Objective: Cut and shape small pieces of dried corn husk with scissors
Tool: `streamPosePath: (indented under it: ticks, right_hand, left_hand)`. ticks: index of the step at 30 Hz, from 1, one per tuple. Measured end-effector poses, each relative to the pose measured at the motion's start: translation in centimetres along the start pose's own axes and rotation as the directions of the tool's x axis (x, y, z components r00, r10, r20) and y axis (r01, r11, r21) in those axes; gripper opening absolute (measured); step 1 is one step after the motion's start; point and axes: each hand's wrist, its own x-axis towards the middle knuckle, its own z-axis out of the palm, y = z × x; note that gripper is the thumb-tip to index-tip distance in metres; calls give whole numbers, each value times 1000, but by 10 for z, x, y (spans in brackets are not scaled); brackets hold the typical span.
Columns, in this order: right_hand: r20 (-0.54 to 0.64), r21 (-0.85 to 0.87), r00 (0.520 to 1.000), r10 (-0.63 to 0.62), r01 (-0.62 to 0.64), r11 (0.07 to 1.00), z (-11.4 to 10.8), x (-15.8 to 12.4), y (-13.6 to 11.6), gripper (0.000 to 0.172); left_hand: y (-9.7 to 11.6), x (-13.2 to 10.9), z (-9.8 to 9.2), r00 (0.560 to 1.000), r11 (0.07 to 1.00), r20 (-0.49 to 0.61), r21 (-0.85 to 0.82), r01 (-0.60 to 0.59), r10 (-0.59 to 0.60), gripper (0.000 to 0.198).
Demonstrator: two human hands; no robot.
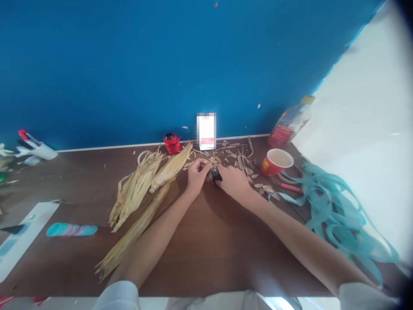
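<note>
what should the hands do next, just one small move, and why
Probably a short, careful snip with the dark-handled tool, likely scissors: the right hand grips it close to the fingertips of the left hand, and pale scraps lie around. Whatever the left hand holds is too small to make out.

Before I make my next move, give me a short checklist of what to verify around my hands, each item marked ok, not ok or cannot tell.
1. Dark-handled tool held in the right hand: ok.
2. Left hand fingertips clear of the tool's working end: cannot tell, too small and blurred.
3. Surface by the hands free of dry scraps: not ok, they lie behind and to the right.
4. Red paper cup upright: ok, standing right of the right hand.
5. Teal ribbon off the right hand: ok, heaped farther right.
</note>
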Motion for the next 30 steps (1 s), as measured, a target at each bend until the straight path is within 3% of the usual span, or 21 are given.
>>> streamPosePath:
  ticks: [5,15,20,23,26,30]
  right_hand:
    - [-92,39,995,-49,53,998,7,1,-5,19]
    - [-121,203,981,-149,172,964,16,7,-2,29]
    - [-324,377,946,28,102,921,19,6,-5,23]
    - [-359,494,925,124,75,866,23,9,-1,24]
    - [-386,553,916,112,132,823,27,13,4,24]
    - [-405,531,910,84,160,832,28,14,7,22]
  left_hand:
    - [0,0,-1,1000,1000,7,-18,2,-2,20]
    - [0,1,0,998,999,31,-13,49,-49,21]
    - [2,0,0,997,998,57,-19,59,-58,20]
    - [2,0,1,996,998,67,-9,66,-66,18]
    - [2,0,1,995,998,82,18,62,-63,18]
    - [2,-1,2,991,998,127,33,48,-52,16]
